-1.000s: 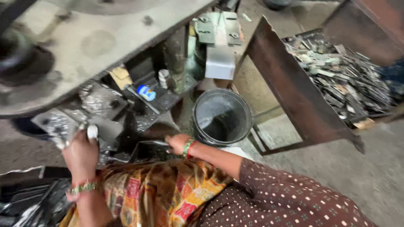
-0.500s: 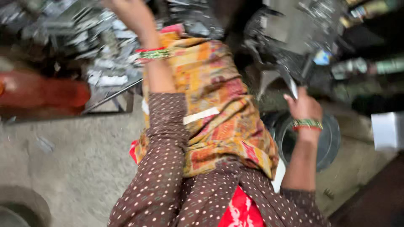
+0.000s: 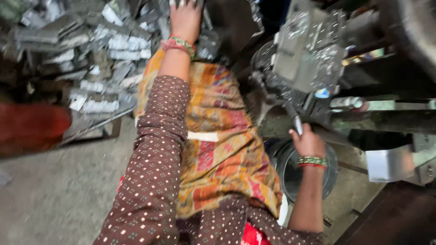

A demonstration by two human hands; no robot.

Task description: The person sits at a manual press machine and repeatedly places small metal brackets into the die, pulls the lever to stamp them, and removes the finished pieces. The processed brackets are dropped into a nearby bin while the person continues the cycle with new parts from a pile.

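Observation:
My left hand stretches forward onto a heap of flat silvery metal pieces at the top of the view. Its fingertips are cut off by the frame edge, so its grip is hidden. My right hand is closed around a short shiny metal lever sticking down from a grey press machine. Both wrists wear bangles. An orange patterned cloth lies over my lap between the two arms.
A round metal bucket stands on the floor just under my right wrist. A blurred red object sits at the left. A pale metal box is at the right, by a dark tray edge. Concrete floor lies lower left.
The view has swung and steadied. My left arm has reached farther into the metal heap, and my right hand has moved up from beside the bucket to the machine's lever.

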